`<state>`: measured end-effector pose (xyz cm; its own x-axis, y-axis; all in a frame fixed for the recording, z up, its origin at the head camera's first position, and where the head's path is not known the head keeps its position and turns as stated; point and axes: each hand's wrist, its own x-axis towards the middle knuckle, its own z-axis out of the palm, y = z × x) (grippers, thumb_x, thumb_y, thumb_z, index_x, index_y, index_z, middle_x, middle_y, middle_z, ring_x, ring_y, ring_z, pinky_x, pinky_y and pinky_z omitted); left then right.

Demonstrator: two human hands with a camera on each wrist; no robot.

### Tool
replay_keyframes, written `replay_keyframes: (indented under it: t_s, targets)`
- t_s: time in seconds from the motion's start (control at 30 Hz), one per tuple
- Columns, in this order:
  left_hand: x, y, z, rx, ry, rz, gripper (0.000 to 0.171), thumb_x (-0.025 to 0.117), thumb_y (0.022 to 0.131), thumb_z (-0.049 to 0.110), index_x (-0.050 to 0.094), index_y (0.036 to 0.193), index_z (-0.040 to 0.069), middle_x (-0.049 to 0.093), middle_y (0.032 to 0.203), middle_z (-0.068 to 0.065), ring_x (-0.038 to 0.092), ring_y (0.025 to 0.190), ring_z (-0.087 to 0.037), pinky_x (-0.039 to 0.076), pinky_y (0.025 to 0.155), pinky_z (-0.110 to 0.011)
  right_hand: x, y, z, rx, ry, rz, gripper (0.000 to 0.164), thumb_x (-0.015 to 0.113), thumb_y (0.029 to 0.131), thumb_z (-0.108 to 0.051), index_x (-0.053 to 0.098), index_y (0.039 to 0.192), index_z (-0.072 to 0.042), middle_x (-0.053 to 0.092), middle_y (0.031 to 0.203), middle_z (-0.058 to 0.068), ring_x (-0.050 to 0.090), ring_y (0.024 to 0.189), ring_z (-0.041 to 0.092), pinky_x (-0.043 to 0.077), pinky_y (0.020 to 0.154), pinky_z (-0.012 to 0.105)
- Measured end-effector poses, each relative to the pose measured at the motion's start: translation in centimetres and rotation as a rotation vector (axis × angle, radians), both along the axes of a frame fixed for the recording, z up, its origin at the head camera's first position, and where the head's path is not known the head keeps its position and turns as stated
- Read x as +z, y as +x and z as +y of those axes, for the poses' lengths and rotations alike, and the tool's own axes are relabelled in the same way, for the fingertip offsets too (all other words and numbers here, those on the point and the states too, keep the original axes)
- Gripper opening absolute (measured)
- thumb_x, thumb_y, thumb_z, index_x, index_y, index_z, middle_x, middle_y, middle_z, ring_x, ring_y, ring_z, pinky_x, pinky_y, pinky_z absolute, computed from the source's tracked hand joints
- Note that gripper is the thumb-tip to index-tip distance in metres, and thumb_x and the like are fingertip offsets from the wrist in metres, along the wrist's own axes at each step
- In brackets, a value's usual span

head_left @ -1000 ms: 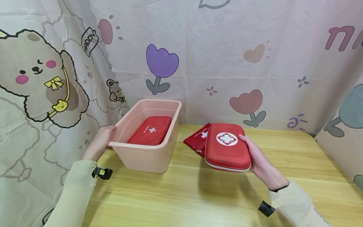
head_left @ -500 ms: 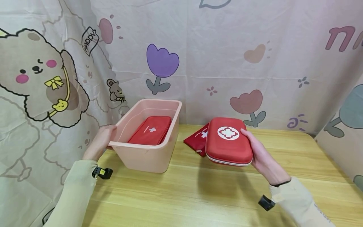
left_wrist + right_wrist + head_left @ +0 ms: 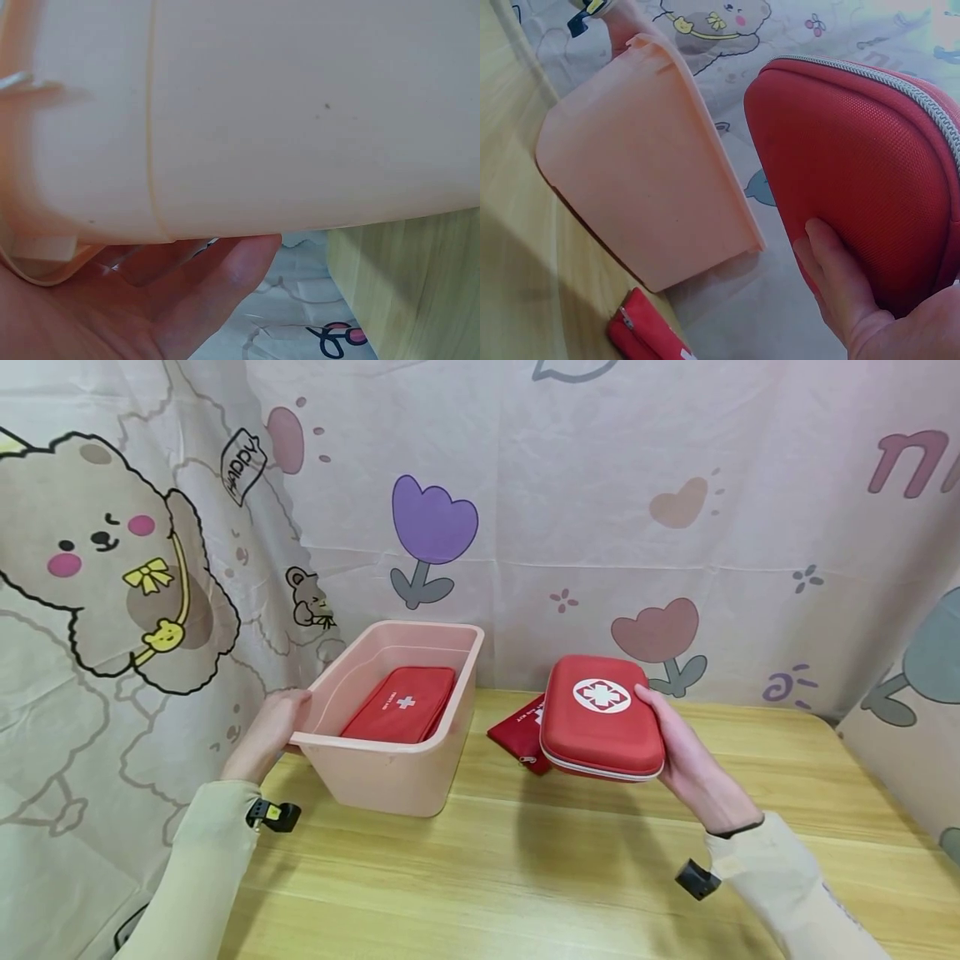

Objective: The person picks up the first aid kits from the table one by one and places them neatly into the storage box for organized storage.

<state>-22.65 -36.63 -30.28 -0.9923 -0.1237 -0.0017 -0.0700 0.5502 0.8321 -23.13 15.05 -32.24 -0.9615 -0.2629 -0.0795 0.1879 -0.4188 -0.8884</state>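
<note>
My right hand [image 3: 690, 766] grips a red hard-shell first-aid case [image 3: 592, 727] with a white cross emblem. The thumb lies over its right edge, and in the right wrist view fingers [image 3: 836, 270] press against its underside. The case [image 3: 847, 165] is zipped closed and held above the table. At the left, my left hand [image 3: 264, 737] holds the near-left rim of a pink plastic bin [image 3: 375, 781]. The left wrist view shows the thumb [image 3: 225, 274] along the bin's outer wall [image 3: 300, 127]. Inside the bin lies a red first-aid pouch [image 3: 401, 703] with a small white cross.
Behind the raised case, a flat red zippered pouch [image 3: 519, 735] lies on the wooden table [image 3: 420, 885], partly hidden by the case. A printed cloth [image 3: 547, 485] hangs along the back and both sides. Cameras [image 3: 697, 878] are strapped to both wrists.
My right hand has raised the first-aid case, which sits higher in the head view and covers more of the flat pouch. My left hand and the bin stay put.
</note>
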Motion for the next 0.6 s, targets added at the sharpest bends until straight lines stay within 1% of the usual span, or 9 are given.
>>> replay_keyframes:
  t_s: [0.13, 0.33, 0.6]
  targets:
    - [0.0, -0.1, 0.0, -0.001, -0.013, 0.008, 0.064, 0.019, 0.105, 0.042, 0.034, 0.141, -0.009, 0.044, 0.127, -0.028, 0.052, 0.102, -0.035, 0.054, 0.068, -0.034, 0.3, -0.2, -0.1, -0.002, -0.029, 0.0, 0.068, 0.056, 0.099, -0.041, 0.02, 0.15, -0.014, 0.067, 0.109, -0.002, 0.07, 0.091, 0.014, 0.055, 0.079, 0.029]
    - [-0.2, -0.2, 0.0, 0.013, -0.035, 0.01, 0.063, 0.02, 0.105, 0.04, 0.036, 0.139, -0.01, 0.046, 0.125, -0.028, 0.053, 0.1, -0.034, 0.056, 0.069, -0.036, 0.7, -0.5, -0.4, 0.014, -0.058, 0.012, 0.067, 0.055, 0.1, -0.04, 0.019, 0.151, -0.015, 0.065, 0.113, -0.001, 0.069, 0.094, 0.014, 0.054, 0.081, 0.029]
    - [-0.1, -0.1, -0.1, 0.0, -0.025, 0.012, 0.063, 0.02, 0.105, 0.041, 0.035, 0.14, -0.009, 0.045, 0.125, -0.027, 0.052, 0.1, -0.034, 0.055, 0.07, -0.036, 1.4, -1.0, -0.7, 0.03, -0.075, 0.007, 0.069, 0.056, 0.099, -0.04, 0.019, 0.152, -0.017, 0.063, 0.118, 0.0, 0.069, 0.095, 0.014, 0.054, 0.082, 0.029]
